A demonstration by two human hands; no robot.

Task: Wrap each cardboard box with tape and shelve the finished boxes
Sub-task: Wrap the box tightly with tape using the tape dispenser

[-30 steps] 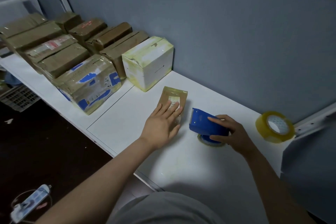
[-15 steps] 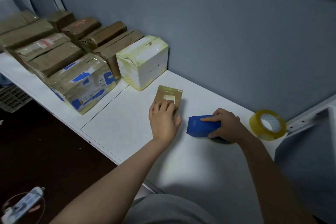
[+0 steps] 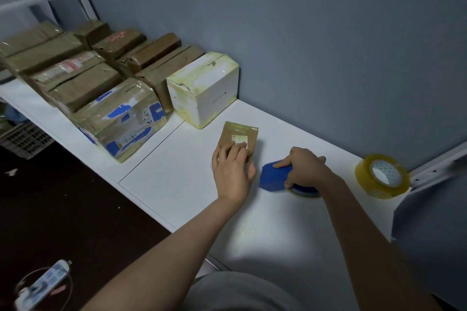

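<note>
A small flat brown box (image 3: 241,135) with a pale label lies on the white shelf board (image 3: 177,171). My left hand (image 3: 233,171) covers its near end, fingers curled over its top. Just right of it, my right hand (image 3: 304,166) grips a blue tape dispenser (image 3: 274,177) resting on the board, index finger stretched along its top. A spare roll of clear yellowish tape (image 3: 382,175) sits at the far right. Several taped boxes fill the left of the board, among them a white box (image 3: 204,88) and a brown box with blue print (image 3: 121,118).
A grey wall backs the board. White metal frame bars stand at the upper left (image 3: 38,0) and at the right (image 3: 439,166). A plastic crate (image 3: 22,139) sits below left, and a power strip (image 3: 41,285) lies on the dark floor.
My left hand's fingers went from flat on the small box to curled over it. My right hand lowered the dispenser flat onto the board, closer to the box.
</note>
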